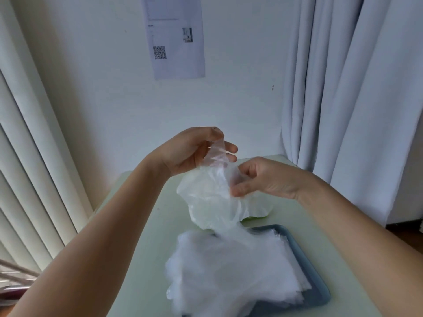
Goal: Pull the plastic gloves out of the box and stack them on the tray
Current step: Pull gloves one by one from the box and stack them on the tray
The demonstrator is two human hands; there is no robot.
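The left hand [190, 152] pinches the top of a clear plastic glove [212, 197]. The right hand [265, 179] pinches it lower down. The glove hangs above the far end of the blue tray [319, 291]. A pile of gloves [229, 266] lies on the tray.

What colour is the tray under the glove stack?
Slate blue-grey tray, clearest in the head view.
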